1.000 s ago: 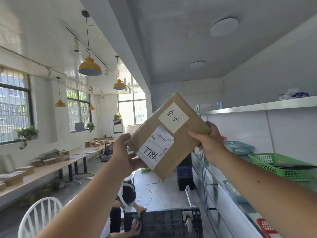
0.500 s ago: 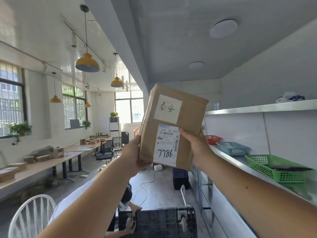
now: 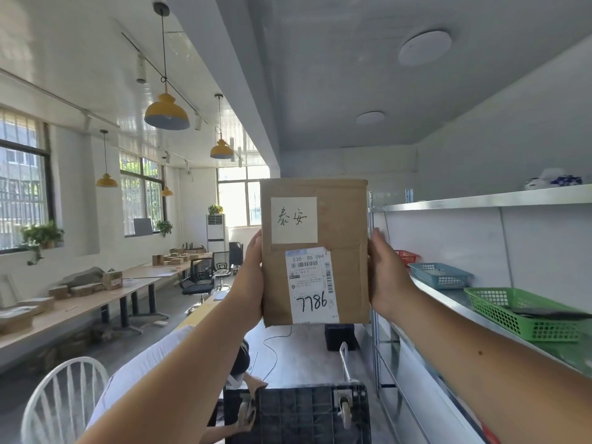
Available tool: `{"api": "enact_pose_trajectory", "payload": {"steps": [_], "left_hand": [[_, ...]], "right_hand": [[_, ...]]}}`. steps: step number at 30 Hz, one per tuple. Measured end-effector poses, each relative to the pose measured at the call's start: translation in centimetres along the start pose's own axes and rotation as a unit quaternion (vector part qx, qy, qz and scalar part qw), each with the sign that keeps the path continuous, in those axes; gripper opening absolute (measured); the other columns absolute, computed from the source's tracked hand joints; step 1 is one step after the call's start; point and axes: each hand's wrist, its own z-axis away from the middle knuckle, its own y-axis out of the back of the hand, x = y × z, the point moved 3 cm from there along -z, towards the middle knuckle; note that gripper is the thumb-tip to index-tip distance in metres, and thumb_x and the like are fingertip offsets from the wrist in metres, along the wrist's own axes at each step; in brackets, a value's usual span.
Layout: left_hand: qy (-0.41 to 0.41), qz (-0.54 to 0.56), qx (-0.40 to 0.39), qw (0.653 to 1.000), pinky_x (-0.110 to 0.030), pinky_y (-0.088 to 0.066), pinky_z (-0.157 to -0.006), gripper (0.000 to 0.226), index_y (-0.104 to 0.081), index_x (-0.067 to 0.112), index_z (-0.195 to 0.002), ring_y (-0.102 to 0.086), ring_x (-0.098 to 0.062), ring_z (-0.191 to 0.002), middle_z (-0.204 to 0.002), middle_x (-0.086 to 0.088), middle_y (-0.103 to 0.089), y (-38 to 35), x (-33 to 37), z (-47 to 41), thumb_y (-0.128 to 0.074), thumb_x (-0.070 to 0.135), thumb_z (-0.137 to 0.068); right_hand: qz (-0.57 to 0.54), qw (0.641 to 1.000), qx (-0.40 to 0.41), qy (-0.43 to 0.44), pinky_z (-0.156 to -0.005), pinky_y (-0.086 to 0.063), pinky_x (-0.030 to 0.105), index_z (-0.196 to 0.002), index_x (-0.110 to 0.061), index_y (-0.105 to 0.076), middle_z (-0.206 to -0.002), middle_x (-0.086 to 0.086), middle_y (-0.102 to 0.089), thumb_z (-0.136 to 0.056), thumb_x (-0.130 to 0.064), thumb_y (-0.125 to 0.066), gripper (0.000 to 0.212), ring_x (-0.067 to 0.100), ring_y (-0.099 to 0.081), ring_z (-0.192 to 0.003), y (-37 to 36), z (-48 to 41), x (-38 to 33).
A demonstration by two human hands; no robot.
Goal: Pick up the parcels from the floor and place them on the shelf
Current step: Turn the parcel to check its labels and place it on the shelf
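A flat brown cardboard parcel (image 3: 344, 225) stands upright in front of me at head height. It bears a white handwritten label and a shipping label marked 7786. My left hand (image 3: 248, 277) grips its left edge and my right hand (image 3: 386, 277) grips its right edge. The metal shelf (image 3: 448, 298) runs along the right wall, to the right of the parcel, with an upper shelf board (image 3: 480, 200) above it.
On the shelf sit a green basket (image 3: 499, 310), a blue basket (image 3: 439, 274) and a red basket (image 3: 405, 256). An upturned black trolley (image 3: 301, 411) lies below, with a person crouching beside it. A white chair (image 3: 61, 402) stands at lower left; long tables line the left.
The parcel has turned from tilted to upright and squared to my view. Both hands have shifted to its side edges.
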Motion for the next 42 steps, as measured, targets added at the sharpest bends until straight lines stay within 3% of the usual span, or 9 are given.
{"api": "enact_pose_trajectory", "payload": {"steps": [6, 14, 19, 23, 28, 31, 33, 39, 42], "left_hand": [[0.020, 0.008, -0.018, 1.000, -0.066, -0.050, -0.112, 0.053, -0.075, 0.032, -0.134, -0.068, -0.038, -0.130, -0.138, -0.008, -0.075, 1.0, 0.1, -0.4, -0.061, 0.065, -0.095], [-0.001, 0.029, -0.019, 0.999, -0.065, -0.047, -0.116, 0.062, -0.075, 0.031, -0.135, -0.072, -0.040, -0.125, -0.135, -0.010, -0.076, 1.4, -0.3, -0.4, -0.044, 0.072, -0.101], [-0.036, 0.011, -0.061, 0.997, -0.068, -0.037, -0.121, 0.072, -0.069, 0.036, -0.142, -0.063, -0.041, -0.136, -0.142, -0.008, -0.072, 1.4, 0.5, -0.2, -0.073, 0.060, -0.074], [-0.044, -0.003, -0.072, 0.996, -0.064, -0.042, -0.120, 0.070, -0.074, 0.038, -0.134, -0.067, -0.035, -0.132, -0.134, -0.002, -0.078, 0.8, 1.0, 0.3, -0.070, 0.074, -0.074], [-0.033, -0.001, -0.052, 0.998, -0.065, -0.043, -0.119, 0.071, -0.076, 0.031, -0.133, -0.066, -0.038, -0.133, -0.139, -0.008, -0.075, 0.5, 1.2, 0.4, -0.059, 0.080, -0.085], [-0.022, 0.018, -0.043, 0.999, -0.064, -0.044, -0.118, 0.068, -0.073, 0.028, -0.137, -0.067, -0.039, -0.132, -0.141, -0.010, -0.073, 0.4, 1.0, 0.2, -0.047, 0.075, -0.096], [-0.016, 0.036, -0.049, 0.998, -0.063, -0.048, -0.115, 0.069, -0.073, 0.028, -0.137, -0.070, -0.038, -0.128, -0.139, -0.010, -0.074, 0.2, 0.9, 0.3, -0.042, 0.076, -0.098], [0.007, 0.084, -0.098, 0.992, -0.055, -0.062, -0.095, 0.072, -0.087, 0.036, -0.108, -0.077, -0.033, -0.116, -0.129, -0.006, -0.080, 0.2, 1.0, 0.3, -0.030, 0.078, -0.101], [0.006, 0.097, -0.119, 0.988, -0.053, -0.066, -0.085, 0.074, -0.087, 0.037, -0.109, -0.078, -0.031, -0.114, -0.126, -0.004, -0.081, 0.6, 0.7, 0.3, -0.026, 0.078, -0.101]], "right_hand": [[0.051, 0.999, 0.011, -0.008, -0.101, -0.055, 0.054, -0.124, -0.032, -0.080, -0.125, 0.008, -0.079, -0.088, -0.079, -0.057, 0.063, 0.034, -0.074, -0.117, 0.8, -0.2, 0.4], [0.055, 0.998, -0.008, -0.014, -0.090, -0.062, 0.052, -0.116, -0.040, -0.082, -0.117, 0.004, -0.083, -0.073, -0.089, -0.055, 0.071, 0.027, -0.080, -0.104, -0.5, -0.2, 0.2], [0.037, 0.999, -0.009, -0.005, -0.088, -0.064, 0.048, -0.128, -0.034, -0.077, -0.124, 0.008, -0.081, -0.088, -0.089, -0.036, 0.079, 0.031, -0.078, -0.112, -0.4, 0.3, 0.0], [0.028, 0.999, 0.008, 0.020, -0.112, -0.050, 0.060, -0.139, -0.027, -0.071, -0.135, 0.013, -0.074, -0.100, -0.076, -0.037, 0.072, 0.038, -0.068, -0.127, 0.0, 0.4, -0.3], [0.028, 0.998, 0.007, 0.048, -0.107, -0.054, 0.056, -0.139, -0.023, -0.071, -0.135, 0.013, -0.075, -0.099, -0.073, -0.042, 0.070, 0.036, -0.070, -0.125, -0.5, 0.9, -1.2], [0.010, 0.998, 0.017, 0.067, -0.091, -0.062, 0.047, -0.126, -0.023, -0.079, -0.126, 0.012, -0.079, -0.099, -0.071, -0.046, 0.064, 0.034, -0.076, -0.116, -1.0, 1.3, -1.8], [0.005, 0.997, 0.025, 0.072, -0.082, -0.065, 0.041, -0.116, -0.026, -0.083, -0.121, 0.010, -0.081, -0.100, -0.070, -0.046, 0.060, 0.031, -0.078, -0.110, -1.4, 1.5, -2.0], [0.003, 0.996, 0.027, 0.085, -0.098, -0.060, 0.052, -0.128, -0.019, -0.078, -0.129, 0.016, -0.077, -0.099, -0.070, -0.046, 0.067, 0.037, -0.074, -0.118, -2.4, 2.2, -2.1], [0.002, 0.996, 0.026, 0.080, -0.090, -0.064, 0.050, -0.119, -0.022, -0.082, -0.126, 0.016, -0.078, -0.096, -0.072, -0.049, 0.064, 0.037, -0.076, -0.114, -2.8, 2.5, -1.8]]}}
